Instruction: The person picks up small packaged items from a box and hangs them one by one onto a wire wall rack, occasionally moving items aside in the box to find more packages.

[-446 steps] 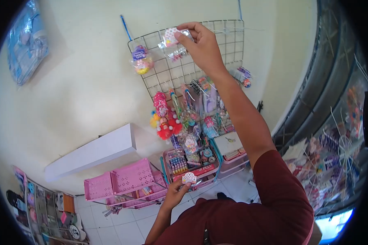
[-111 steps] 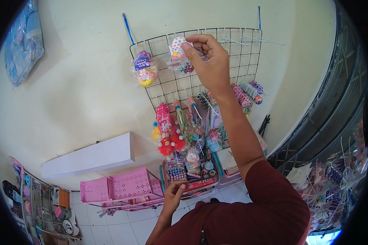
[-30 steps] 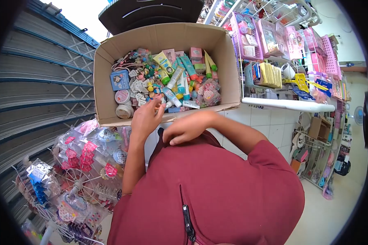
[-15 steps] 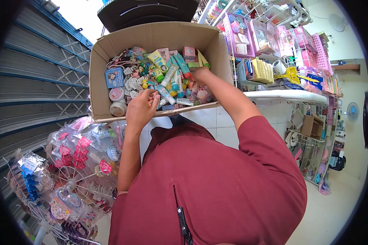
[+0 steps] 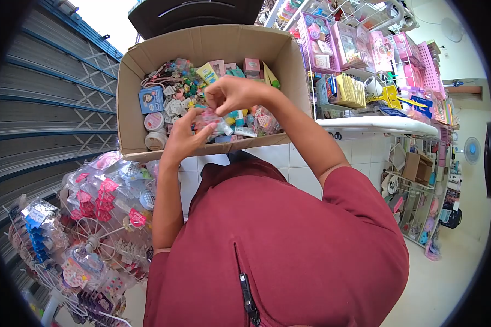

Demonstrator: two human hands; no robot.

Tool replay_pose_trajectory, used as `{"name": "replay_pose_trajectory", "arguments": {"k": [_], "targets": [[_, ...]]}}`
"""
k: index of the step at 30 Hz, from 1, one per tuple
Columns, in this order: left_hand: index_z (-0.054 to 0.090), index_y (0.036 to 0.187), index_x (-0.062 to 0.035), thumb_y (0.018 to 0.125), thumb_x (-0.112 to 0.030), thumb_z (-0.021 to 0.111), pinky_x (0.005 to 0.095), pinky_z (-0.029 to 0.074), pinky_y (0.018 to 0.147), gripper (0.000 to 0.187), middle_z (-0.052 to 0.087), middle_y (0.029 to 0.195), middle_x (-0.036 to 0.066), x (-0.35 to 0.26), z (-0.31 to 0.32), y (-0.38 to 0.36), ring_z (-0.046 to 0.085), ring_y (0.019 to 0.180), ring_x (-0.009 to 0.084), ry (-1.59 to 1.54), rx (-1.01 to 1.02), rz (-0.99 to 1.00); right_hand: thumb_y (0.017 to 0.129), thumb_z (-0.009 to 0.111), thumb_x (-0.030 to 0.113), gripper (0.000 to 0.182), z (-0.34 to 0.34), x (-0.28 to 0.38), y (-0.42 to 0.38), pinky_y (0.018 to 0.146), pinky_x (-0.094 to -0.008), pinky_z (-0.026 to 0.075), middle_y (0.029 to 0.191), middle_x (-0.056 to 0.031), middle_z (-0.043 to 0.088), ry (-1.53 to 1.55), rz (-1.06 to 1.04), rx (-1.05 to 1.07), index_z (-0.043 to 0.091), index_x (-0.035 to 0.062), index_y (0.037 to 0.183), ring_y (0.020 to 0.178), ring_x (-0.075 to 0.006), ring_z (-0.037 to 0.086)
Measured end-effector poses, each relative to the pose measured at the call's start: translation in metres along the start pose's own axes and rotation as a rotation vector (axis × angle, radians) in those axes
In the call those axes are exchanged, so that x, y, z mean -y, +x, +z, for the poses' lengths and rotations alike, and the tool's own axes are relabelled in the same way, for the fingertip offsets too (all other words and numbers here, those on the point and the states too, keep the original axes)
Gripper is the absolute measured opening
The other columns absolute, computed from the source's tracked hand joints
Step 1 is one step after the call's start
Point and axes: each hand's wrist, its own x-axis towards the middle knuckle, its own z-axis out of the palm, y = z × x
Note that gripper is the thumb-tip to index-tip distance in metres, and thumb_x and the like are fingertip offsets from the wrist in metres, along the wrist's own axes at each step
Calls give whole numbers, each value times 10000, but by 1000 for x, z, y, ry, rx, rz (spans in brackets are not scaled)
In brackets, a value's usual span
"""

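My left hand (image 5: 184, 140) is at the front of a cardboard box (image 5: 130, 103), its thumb and fingers around a small see-through pink packet (image 5: 206, 117), partly blurred. Over the box, my right hand (image 5: 233, 94) curls down with thumb and fingertips at the packet's upper edge. Below and around both hands lie mixed small goods: a yellow tube (image 5: 207, 73), a blue box (image 5: 151, 100), round jars (image 5: 156, 140), white charms (image 5: 173, 113) and a bag of beads (image 5: 266, 121). My right hand covers part of the tubes in the middle.
Hanging packs of pink accessories (image 5: 101, 199) fill a wire rack at the left, beside a metal shutter (image 5: 54, 109). To the right stands a white shelf (image 5: 376, 126) with pink baskets (image 5: 316, 43) and yellow packets (image 5: 350, 92). A black object (image 5: 196, 16) is behind the box.
My right hand has come from the box's right side leftward to meet my left hand. A pink packet now shows between them. My left hand has shifted slightly left and down.
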Motion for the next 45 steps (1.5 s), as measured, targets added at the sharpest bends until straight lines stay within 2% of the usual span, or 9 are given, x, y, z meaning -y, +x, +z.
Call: {"name": "replay_pose_trajectory", "arguments": {"k": [4,8,10,19,24,28,36,41,45], "targets": [[625,897,60,856,-193,714,412,484,648,271,656,735,181,-11,-1,-4,665,682,264,-204,-47,-92,842,706,117,163,2,-40,20,668,-259,504,849,-20,676,469,-149,-71,627,-11,904,802,-89,644],[604,869,51,861,-177,694,447,465,623,245,649,754,214,-9,0,-4,631,664,380,157,-184,19,761,763,157,171,1,-103,16,740,-332,546,893,-101,725,-548,579,238,742,45,889,817,-201,698],[596,859,33,870,-176,674,471,469,645,223,649,783,231,-14,1,-3,618,733,431,285,-157,13,712,749,158,177,21,-159,4,728,-383,553,928,-143,729,-843,521,386,765,64,862,854,-276,705],[576,841,5,877,-197,662,495,463,673,223,643,776,211,-8,4,-3,619,755,428,289,-226,29,675,748,207,262,-19,-146,10,696,-400,550,939,-107,738,-800,653,239,767,95,912,837,-295,701],[592,868,7,888,-209,658,462,465,656,227,617,755,216,4,6,-2,607,706,403,336,-329,46,769,710,135,195,-74,-60,31,711,-319,535,884,-91,730,-181,253,-83,712,13,920,790,-179,690],[642,1046,44,942,-151,652,273,489,672,220,700,880,55,-15,-8,-9,606,772,81,-343,-294,-218,802,695,56,206,-91,-8,73,735,-240,525,878,-59,707,599,-216,37,661,-14,993,813,-85,656],[643,1022,-15,851,-22,743,269,526,802,198,688,954,18,-79,5,-113,640,873,77,-817,-526,-304,766,749,85,248,-34,67,146,717,-236,463,814,0,631,418,-442,610,645,-1,974,790,-66,585],[518,1270,-22,997,-140,583,302,467,946,304,642,1136,37,-77,50,-203,606,1053,127,-968,-730,-284,817,734,109,173,58,155,114,716,-320,512,889,-72,678,167,-700,1095,659,9,936,804,-150,643],[569,1212,-8,987,-172,606,303,449,971,281,651,1128,38,-96,93,-269,597,1070,120,-882,-912,-319,857,707,126,140,140,204,57,733,-347,520,880,-89,701,-77,-879,1393,668,31,952,790,-207,672]]}}
